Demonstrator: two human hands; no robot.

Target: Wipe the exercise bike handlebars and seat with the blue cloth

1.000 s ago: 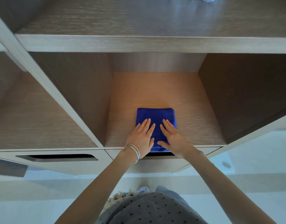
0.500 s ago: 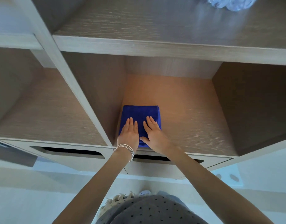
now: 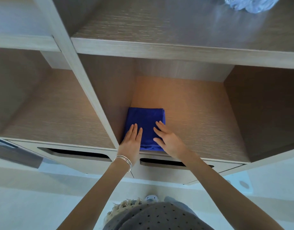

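A folded blue cloth [image 3: 145, 120] lies flat on the floor of a wooden shelf compartment [image 3: 192, 113], pushed up against the compartment's left wall. My left hand [image 3: 132, 141], with thin bangles on the wrist, rests flat on the cloth's near left part with fingers straight. My right hand [image 3: 167, 140] lies flat on the cloth's near right edge, fingers slightly spread. Neither hand grips the cloth. No exercise bike is in view.
A vertical divider [image 3: 86, 90] separates this compartment from another on the left [image 3: 51, 113]. The shelf above [image 3: 176, 27] carries a pale bundled cloth [image 3: 247, 4] at the far right. Two drawers with dark handle slots [image 3: 159, 161] sit below. A pale floor lies underneath.
The cloth has slid left across the shelf floor under both hands, from the middle of the compartment to its left wall. My view has shifted to the left as well.
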